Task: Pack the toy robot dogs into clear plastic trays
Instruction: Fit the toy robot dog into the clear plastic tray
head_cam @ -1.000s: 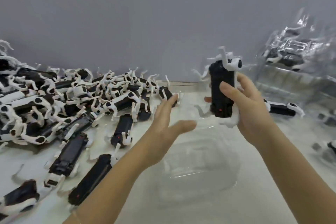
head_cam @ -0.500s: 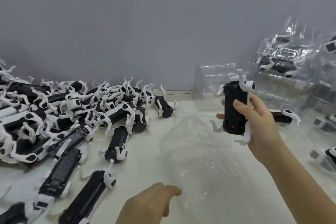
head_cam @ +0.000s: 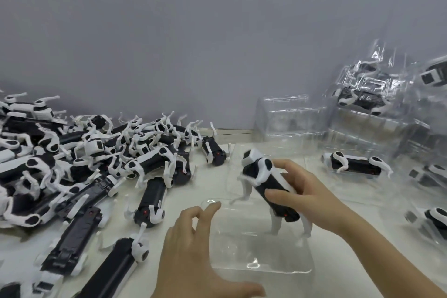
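Note:
My right hand (head_cam: 302, 191) grips a black-and-white toy robot dog (head_cam: 266, 181) by its body, tilted with its head up to the left and its rear legs down over a clear plastic tray (head_cam: 261, 256) on the white table. My left hand (head_cam: 191, 249) rests on the tray's left edge, fingers loosely spread, thumb along the near side. A large heap of loose toy dogs (head_cam: 84, 157) covers the table's left half.
Empty clear trays (head_cam: 290, 118) stand against the grey wall at back centre. Packed trays with dogs (head_cam: 362, 94) pile up at the right. One loose dog (head_cam: 355, 164) lies right of my hands, others in trays at the right edge (head_cam: 433, 220).
My right hand has lowered the dog from upright in the air and tilted it over the tray. My left hand has come up from the bottom edge onto the tray's left side.

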`<state>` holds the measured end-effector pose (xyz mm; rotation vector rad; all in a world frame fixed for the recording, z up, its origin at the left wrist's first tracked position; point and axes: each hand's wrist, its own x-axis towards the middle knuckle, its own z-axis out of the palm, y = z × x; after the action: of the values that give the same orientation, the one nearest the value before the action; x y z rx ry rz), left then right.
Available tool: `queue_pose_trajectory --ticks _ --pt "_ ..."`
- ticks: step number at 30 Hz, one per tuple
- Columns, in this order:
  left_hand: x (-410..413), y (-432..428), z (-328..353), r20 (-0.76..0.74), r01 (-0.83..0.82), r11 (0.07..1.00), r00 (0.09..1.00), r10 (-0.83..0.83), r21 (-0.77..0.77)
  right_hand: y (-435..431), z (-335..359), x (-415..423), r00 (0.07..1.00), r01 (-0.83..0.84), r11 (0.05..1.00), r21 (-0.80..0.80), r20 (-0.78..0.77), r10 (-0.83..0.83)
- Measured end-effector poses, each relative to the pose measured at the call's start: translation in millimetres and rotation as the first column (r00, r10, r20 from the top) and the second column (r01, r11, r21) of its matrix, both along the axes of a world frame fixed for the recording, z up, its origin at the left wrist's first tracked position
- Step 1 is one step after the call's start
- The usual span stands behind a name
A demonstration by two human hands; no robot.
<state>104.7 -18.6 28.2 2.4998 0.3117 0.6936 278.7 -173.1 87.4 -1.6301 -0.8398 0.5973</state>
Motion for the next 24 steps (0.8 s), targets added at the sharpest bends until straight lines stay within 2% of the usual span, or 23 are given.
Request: queue_pose_trajectory --ticks 2,3,5,6,11,14,17,24 --pt "-7 3 0 0.015 -0.011 0.999 1.000 0.011 0.036 1 1 -3 0.993 -0.078 0.993 -0.090 0.081 0.085" --pt "-10 9 -3 0.040 -0.030 0.999 0.999 0.031 -0.021 2 1 -4 0.986 -0.106 0.986 -0.126 0.117 0.121" --pt "-12 22 -11 0.081 0.000 0.971 0.996 0.020 -0.239 4 1 -6 0.971 -0.118 0.977 -0.175 0.187 0.151" --pt "-11 29 -16 0.096 0.060 0.939 0.995 -0.029 -0.339 6 2 -6 0.960 -0.110 0.975 -0.194 0.234 0.155" --pt "-2 48 -33 0.082 0.214 0.754 0.975 -0.209 -0.621 16 -5 -12 0.888 -0.069 0.947 -0.313 0.414 0.201" --pt "-2 46 -40 0.092 0.249 0.686 0.962 -0.258 -0.684 21 -13 -17 0.760 -0.022 0.901 -0.433 0.579 0.296" --pt "-3 44 -42 0.095 0.249 0.652 0.960 -0.262 -0.716 24 -18 -19 0.678 -0.043 0.892 -0.450 0.643 0.357" --pt "-3 45 -44 0.093 0.197 0.667 0.978 -0.189 -0.719 26 -19 -15 0.623 -0.027 0.888 -0.459 0.687 0.374"
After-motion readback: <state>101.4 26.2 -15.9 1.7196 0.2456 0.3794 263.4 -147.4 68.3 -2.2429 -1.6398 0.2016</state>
